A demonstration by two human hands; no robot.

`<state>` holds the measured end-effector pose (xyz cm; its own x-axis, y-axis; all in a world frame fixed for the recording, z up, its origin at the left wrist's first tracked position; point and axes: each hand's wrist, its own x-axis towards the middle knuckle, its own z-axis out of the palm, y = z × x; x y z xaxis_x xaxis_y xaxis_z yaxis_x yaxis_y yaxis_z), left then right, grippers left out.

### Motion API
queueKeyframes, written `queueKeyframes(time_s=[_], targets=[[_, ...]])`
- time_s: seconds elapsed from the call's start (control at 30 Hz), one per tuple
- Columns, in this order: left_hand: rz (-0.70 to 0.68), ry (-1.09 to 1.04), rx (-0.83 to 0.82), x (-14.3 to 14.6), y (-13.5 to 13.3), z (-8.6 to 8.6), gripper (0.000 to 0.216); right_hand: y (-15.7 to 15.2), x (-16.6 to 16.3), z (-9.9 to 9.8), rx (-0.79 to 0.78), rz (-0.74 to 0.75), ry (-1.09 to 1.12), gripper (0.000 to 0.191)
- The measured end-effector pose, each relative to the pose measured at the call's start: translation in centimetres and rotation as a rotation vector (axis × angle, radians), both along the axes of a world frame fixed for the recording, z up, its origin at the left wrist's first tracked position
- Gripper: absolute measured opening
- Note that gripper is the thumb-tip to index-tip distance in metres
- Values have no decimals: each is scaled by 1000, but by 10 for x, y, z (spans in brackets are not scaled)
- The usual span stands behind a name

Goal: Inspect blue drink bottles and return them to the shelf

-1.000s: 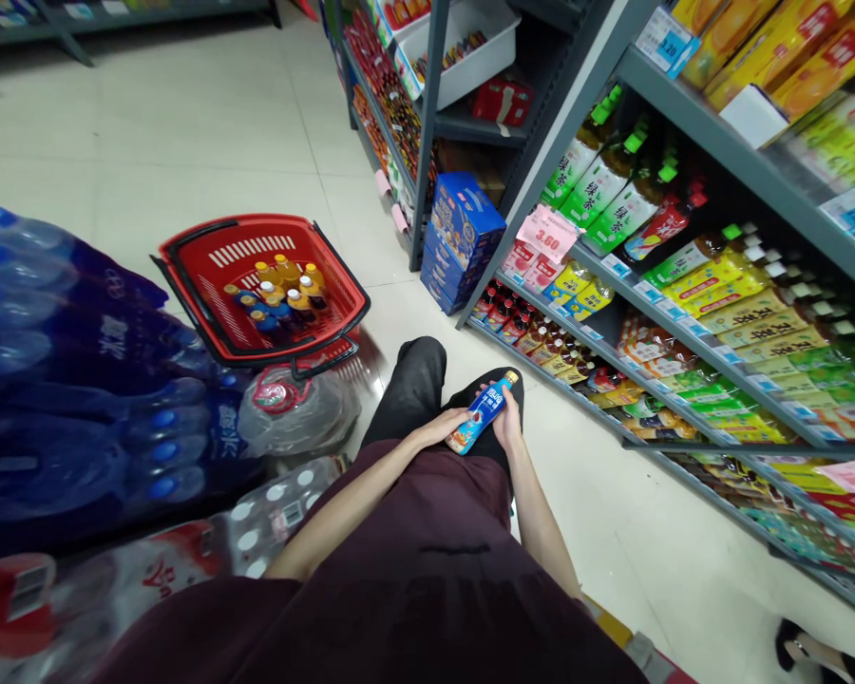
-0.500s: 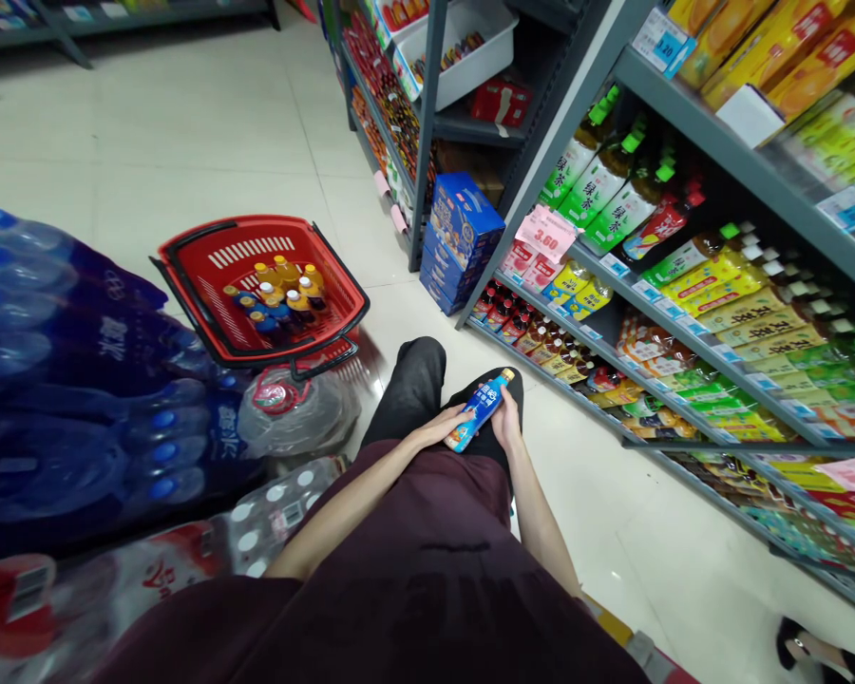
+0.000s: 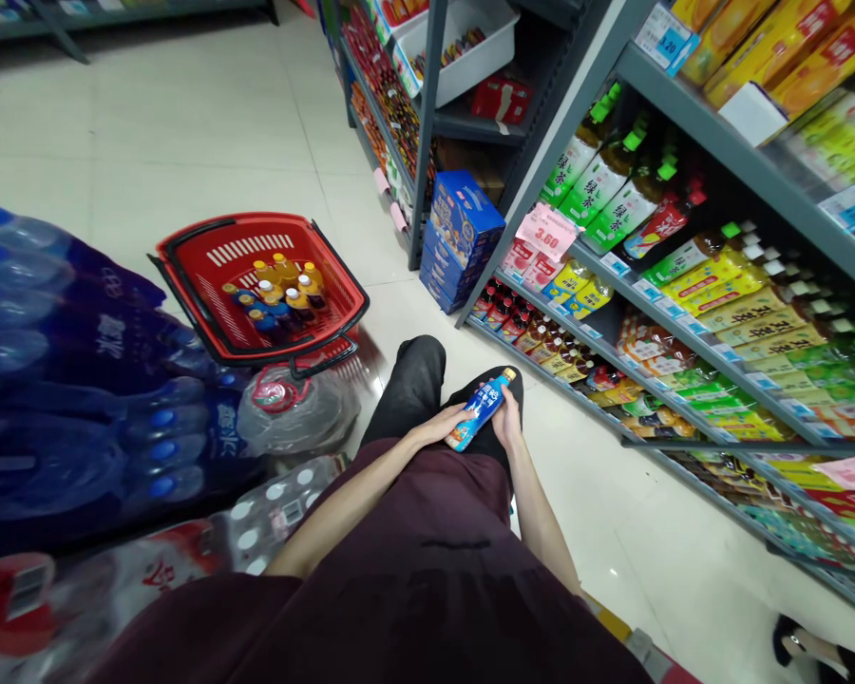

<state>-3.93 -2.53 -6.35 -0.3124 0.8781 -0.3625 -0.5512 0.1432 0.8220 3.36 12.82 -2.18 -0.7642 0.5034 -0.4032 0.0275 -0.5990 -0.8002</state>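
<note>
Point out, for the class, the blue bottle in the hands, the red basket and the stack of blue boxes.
Blue bottle (image 3: 483, 408): head view, on the label at mid-body.
Red basket (image 3: 198, 266): head view, on a bare part of the inner wall.
Stack of blue boxes (image 3: 462, 226): head view, on the top box.

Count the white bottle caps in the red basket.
3 in view: the left cap, amid the bottle cluster; the middle cap, lowest in the picture; the right cap, just up and right of it. More may be hidden between bottles.
</note>
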Motion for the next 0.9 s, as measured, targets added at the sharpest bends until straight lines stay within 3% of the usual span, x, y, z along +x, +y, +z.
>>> queueKeyframes(time_s=[0.27,0.53,0.77,0.9], targets=[[-3,-10,21,2,-1,6,68,-1,0,2,18,-3,-11,40],[50,188,-47,-3,-5,0,61,1,0,-4,74,-28,-4,38],[44,49,-20,-1,-4,6,72,2,0,-10,87,-61,13,27],[58,76,-19,0,-4,11,74,2,-1,-10,63,-92,-1,23]])
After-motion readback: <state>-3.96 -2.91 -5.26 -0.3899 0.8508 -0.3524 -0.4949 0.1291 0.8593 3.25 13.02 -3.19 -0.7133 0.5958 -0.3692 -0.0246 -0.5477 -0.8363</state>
